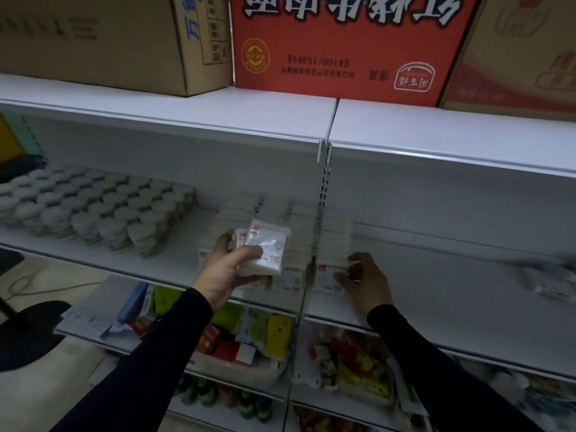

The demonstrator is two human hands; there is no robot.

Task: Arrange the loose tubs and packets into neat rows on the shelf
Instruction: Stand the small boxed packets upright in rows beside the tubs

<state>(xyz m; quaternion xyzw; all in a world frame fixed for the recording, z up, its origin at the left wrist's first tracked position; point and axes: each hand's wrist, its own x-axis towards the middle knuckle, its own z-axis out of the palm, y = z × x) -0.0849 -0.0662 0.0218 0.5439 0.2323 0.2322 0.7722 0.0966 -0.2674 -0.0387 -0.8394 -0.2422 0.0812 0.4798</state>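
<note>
My left hand (226, 271) grips a small stack of clear cotton-swab packets (266, 246), lifted just above the white shelf (436, 294). Rows of the same packets (293, 232) stand behind and beside it at the shelf's middle. My right hand (366, 280) rests with curled fingers on the front packet of the rightmost row (330, 271), holding its right end at the shelf's front edge. Several white-lidded tubs (93, 207) stand in neat rows at the left of the shelf.
Blurred loose packets (548, 282) lie at the shelf's far right. Cardboard boxes, one red (349, 45), sit on the top shelf. Lower shelves hold mixed colourful packs (249, 335). A slotted upright (324, 194) divides the two bays.
</note>
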